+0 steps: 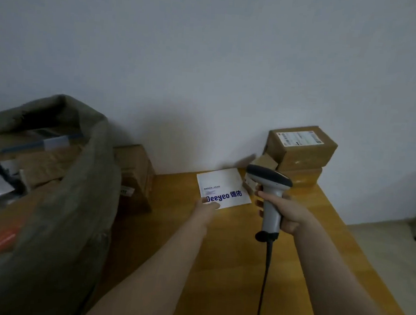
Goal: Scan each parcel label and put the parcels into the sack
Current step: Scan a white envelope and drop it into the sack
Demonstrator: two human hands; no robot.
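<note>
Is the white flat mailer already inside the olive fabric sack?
No, the white flat mailer with blue lettering lies on the yellow wooden table, left hand pinching its near corner.

a flat white blue-lettered plastic mailer point(224, 188) faces up, its near corner pinched by the left hand point(207, 209). the right hand point(287, 212) grips a grey corded scanner point(270, 178); stacked brown cardboard boxes point(302, 151) stand just beyond it. an open olive woven sack point(63, 197) slumps left of the left hand.
</note>
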